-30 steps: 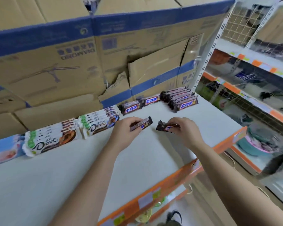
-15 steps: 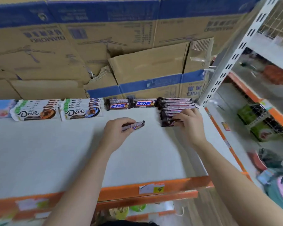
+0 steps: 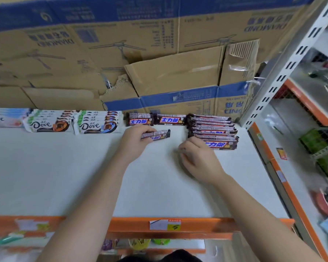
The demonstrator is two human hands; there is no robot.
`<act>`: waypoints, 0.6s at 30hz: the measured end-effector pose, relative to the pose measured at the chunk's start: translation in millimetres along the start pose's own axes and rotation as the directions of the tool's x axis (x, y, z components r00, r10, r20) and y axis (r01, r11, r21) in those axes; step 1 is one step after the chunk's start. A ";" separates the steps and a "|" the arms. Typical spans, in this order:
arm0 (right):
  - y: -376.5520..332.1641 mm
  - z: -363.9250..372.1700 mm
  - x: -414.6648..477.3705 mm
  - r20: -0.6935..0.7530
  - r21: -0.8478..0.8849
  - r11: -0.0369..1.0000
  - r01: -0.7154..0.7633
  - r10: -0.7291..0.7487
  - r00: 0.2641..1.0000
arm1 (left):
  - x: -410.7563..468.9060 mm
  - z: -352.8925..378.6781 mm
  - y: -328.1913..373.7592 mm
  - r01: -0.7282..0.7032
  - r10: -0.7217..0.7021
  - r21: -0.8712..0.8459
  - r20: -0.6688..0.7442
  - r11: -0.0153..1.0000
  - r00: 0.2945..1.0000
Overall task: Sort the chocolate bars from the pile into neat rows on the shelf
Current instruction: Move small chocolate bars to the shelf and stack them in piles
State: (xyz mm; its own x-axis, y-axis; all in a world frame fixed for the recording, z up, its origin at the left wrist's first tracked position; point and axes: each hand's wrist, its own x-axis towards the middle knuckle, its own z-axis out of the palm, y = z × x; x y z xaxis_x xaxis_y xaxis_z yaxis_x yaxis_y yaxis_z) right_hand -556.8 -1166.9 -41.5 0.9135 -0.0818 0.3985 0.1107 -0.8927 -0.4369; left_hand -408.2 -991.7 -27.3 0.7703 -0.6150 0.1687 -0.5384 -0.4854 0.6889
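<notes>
My left hand (image 3: 134, 141) is shut on a dark Snickers bar (image 3: 156, 134) that sticks out to the right, just in front of two Snickers bars (image 3: 157, 120) lying end to end at the back of the white shelf (image 3: 64, 176). To the right lies a row of several Snickers bars (image 3: 212, 129). My right hand (image 3: 195, 157) rests on the shelf just left of the nearest bar (image 3: 221, 145), fingers curled and blurred, nothing seen in it. Two stacks of white Dove bars (image 3: 74, 122) line the back left.
Cardboard boxes (image 3: 159, 53) form a wall behind the shelf. A white slotted upright (image 3: 284, 69) stands at the right. The orange front edge (image 3: 178, 224) carries a price label. A neighbouring shelf unit (image 3: 311, 129) with goods is at the right.
My right hand has let go of its bar at the front of the right-hand row and drawn back to the left. My left hand has moved its bar nearer the back pair.
</notes>
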 end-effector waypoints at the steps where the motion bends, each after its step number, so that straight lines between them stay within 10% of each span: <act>1: -0.8 4.1 -2.1 0.038 0.003 1.000 0.013 -0.013 0.999 | 10.5 3.7 0.4 -0.021 0.022 0.027 -0.010 0.999 1.000; 18: 1.9 14.6 -2.2 0.087 -0.053 0.999 -0.002 0.006 0.996 | 74.3 47.0 12.0 -0.118 0.138 0.246 -0.069 0.962 0.988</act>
State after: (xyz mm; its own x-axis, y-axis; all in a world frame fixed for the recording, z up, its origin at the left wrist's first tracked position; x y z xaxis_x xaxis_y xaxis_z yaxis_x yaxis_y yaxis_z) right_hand -553.0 -1162.0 -54.9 0.9449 -0.0484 0.3237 0.0883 -0.9146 -0.3947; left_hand -373.6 -1072.3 -39.6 0.7100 -0.6320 0.3104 -0.6927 -0.5477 0.4692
